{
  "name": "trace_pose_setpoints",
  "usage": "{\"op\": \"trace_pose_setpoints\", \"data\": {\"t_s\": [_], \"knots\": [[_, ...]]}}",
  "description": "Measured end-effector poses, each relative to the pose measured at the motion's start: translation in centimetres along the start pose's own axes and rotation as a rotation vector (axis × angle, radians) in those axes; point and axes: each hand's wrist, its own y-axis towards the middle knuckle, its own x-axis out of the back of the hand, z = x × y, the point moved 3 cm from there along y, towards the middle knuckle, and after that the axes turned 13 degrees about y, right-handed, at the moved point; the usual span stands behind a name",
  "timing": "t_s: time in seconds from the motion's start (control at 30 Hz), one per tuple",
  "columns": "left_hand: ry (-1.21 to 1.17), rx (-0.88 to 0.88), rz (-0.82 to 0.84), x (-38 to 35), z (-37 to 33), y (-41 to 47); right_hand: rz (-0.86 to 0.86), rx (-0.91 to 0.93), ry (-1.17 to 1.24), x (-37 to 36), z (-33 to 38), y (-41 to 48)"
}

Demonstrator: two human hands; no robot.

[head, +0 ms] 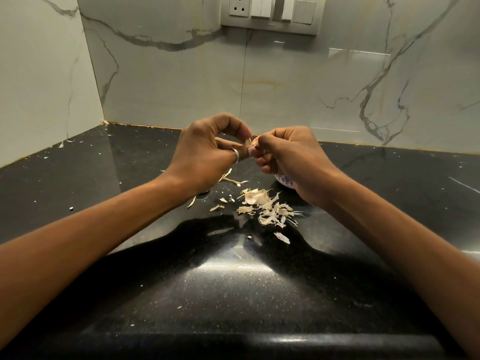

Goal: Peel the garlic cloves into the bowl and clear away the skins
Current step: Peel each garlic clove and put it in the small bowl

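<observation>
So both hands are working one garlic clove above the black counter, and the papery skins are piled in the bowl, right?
Not quite. The head view shows the pale papery skins piled loose on the glossy black stone counter, not in the bowl. Both the left hand and right hand do pinch one garlic clove.

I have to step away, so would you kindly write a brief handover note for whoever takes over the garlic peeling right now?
Left hand and right hand: both pinch one garlic clove above the counter, skin partly pulled.
Bowl: mostly hidden under the right hand; contents cannot be seen.
Skins: loose pile on the black counter below the hands, with scattered flakes around.
Left: finish this clove, drop it in the bowl, clear the skins.
</observation>
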Motion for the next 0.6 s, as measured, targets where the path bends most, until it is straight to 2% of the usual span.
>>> {"op": "trace_pose_setpoints", "data": {"t_s": [0.2,0.6], "knots": [[-0.095,0.033,-0.036,0.56,0.16,0.46,-0.067,0.012,-0.006,1.03,0.04,0.33],[-0.332,0.117,0.05,0.15,0.21,0.32,-0.072,0.052,-0.062,1.17,0.21,0.48]]}}
